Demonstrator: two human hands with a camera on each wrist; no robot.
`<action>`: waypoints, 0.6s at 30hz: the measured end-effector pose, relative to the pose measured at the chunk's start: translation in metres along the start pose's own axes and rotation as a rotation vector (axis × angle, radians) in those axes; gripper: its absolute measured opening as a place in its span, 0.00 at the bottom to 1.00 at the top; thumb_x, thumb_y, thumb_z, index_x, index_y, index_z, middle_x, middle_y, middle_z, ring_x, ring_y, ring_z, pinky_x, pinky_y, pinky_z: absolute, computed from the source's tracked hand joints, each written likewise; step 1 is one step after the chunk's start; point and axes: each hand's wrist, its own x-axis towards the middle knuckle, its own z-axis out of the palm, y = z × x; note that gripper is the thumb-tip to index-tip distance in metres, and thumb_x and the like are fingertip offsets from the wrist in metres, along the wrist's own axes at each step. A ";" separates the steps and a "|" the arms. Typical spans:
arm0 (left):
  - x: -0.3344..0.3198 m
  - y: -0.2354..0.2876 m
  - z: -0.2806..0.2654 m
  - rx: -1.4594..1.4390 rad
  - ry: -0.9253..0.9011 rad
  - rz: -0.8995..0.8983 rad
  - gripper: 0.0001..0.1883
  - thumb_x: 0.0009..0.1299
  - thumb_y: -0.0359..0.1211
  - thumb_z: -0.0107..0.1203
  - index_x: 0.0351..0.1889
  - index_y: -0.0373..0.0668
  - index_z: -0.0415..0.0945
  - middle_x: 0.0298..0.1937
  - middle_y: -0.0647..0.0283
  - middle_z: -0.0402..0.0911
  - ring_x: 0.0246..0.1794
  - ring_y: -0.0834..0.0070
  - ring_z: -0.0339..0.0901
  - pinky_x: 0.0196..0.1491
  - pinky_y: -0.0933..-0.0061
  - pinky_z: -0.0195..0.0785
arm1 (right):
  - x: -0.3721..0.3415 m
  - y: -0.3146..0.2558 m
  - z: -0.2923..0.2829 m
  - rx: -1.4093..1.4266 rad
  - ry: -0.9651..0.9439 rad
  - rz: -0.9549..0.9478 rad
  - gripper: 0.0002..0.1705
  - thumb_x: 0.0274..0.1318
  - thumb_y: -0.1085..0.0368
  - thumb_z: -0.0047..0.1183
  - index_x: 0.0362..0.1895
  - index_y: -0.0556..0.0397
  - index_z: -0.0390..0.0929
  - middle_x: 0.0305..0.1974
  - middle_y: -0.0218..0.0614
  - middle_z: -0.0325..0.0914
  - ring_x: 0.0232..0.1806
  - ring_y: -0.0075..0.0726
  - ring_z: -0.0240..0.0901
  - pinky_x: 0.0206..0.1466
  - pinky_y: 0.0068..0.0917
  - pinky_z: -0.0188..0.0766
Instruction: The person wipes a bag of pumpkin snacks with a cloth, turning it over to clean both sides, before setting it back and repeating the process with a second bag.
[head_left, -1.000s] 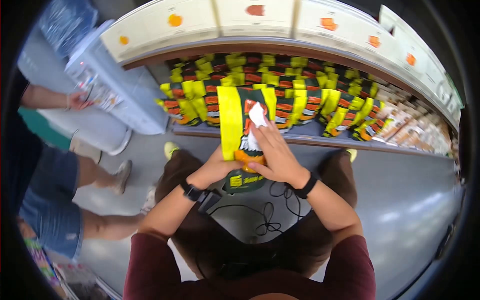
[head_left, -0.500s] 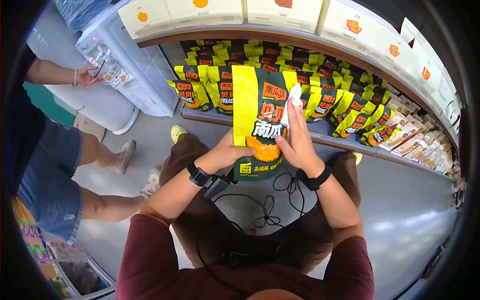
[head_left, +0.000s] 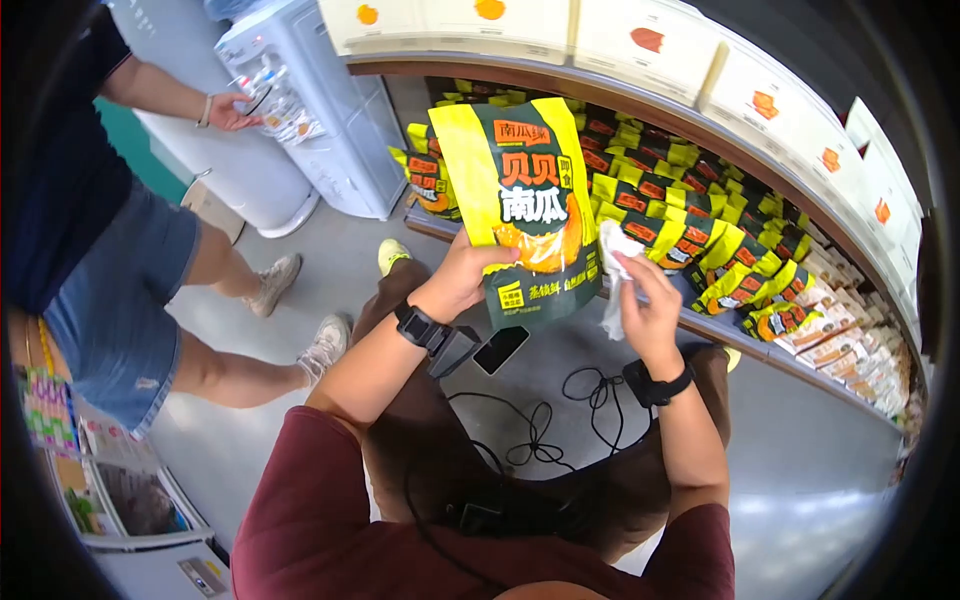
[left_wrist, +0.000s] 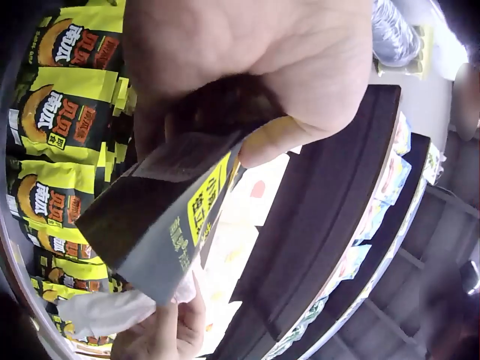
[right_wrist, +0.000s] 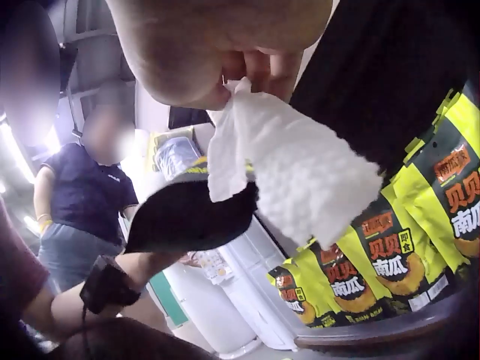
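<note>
Left fingers (head_left: 497, 257) pinch the bag (head_left: 533, 205) low; right fingers (head_left: 652, 277) pinch the tissue (right_wrist: 300, 165), near the shelf's front edge (head_left: 722, 325). Light, flat strokes should wipe best.

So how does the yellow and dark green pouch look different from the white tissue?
The pouch is yellow and dark green with printing; the tissue is plain white. The pouch is larger than the tissue. The pouch keeps its shape, while the tissue hangs limp and crumpled. Both are held: the pouch by the left hand, the tissue by the right hand.
</note>
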 end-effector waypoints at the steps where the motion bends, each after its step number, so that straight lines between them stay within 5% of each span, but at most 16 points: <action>1: 0.000 0.003 -0.001 -0.008 0.010 0.030 0.29 0.60 0.19 0.54 0.63 0.36 0.66 0.60 0.57 0.75 0.59 0.66 0.74 0.63 0.64 0.65 | 0.003 -0.004 -0.003 -0.005 0.014 0.023 0.19 0.50 0.80 0.51 0.48 0.56 0.81 0.44 0.48 0.80 0.45 0.47 0.79 0.50 0.31 0.72; 6: 0.005 -0.002 -0.008 -0.058 0.140 0.109 0.26 0.61 0.20 0.54 0.61 0.36 0.68 0.58 0.59 0.77 0.58 0.67 0.74 0.63 0.64 0.65 | 0.007 -0.029 -0.010 0.215 0.034 0.157 0.15 0.50 0.79 0.48 0.42 0.59 0.80 0.40 0.45 0.81 0.43 0.42 0.78 0.51 0.31 0.71; 10: 0.006 -0.006 -0.012 -0.046 0.191 0.123 0.25 0.62 0.20 0.53 0.60 0.37 0.69 0.57 0.61 0.78 0.58 0.69 0.74 0.62 0.64 0.65 | -0.002 -0.052 0.003 0.315 -0.456 0.050 0.17 0.44 0.81 0.48 0.39 0.55 0.81 0.35 0.44 0.80 0.36 0.46 0.79 0.40 0.30 0.75; 18: 0.005 -0.012 -0.016 -0.002 0.145 0.103 0.26 0.61 0.21 0.55 0.60 0.35 0.68 0.56 0.57 0.78 0.55 0.66 0.77 0.59 0.63 0.69 | -0.012 -0.025 0.018 0.246 -0.456 0.159 0.14 0.44 0.78 0.49 0.37 0.54 0.81 0.33 0.43 0.80 0.27 0.43 0.77 0.29 0.29 0.71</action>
